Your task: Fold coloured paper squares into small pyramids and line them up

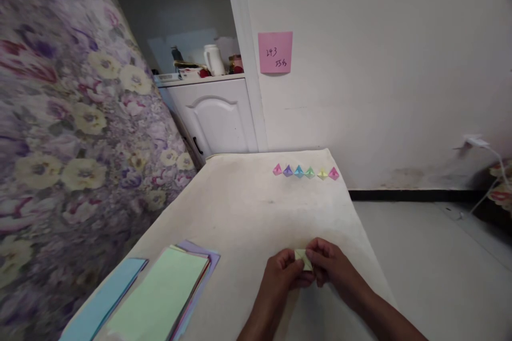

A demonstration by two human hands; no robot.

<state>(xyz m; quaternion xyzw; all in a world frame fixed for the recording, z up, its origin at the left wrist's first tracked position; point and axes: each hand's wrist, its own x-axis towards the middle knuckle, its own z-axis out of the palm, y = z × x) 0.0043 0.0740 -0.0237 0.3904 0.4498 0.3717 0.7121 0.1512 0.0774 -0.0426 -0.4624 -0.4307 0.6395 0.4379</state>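
Observation:
Between my two hands is a small folded square of pale yellow-green paper (303,259), with crease lines on its face. My left hand (283,273) pinches its left and lower edge, the thumb lying on the front. On the other side my right hand (325,261) grips the right edge with thumb and fingers. Both hands are just above the near part of the table, and some fingertips are hidden behind the paper.
A row of several small folded paper pieces (299,171) in different colours lies near the table's far edge. At the left are a stack of coloured paper sheets (160,293) and blue paper strips (106,295). A floral curtain (80,144) hangs beside the cream-covered table (236,208).

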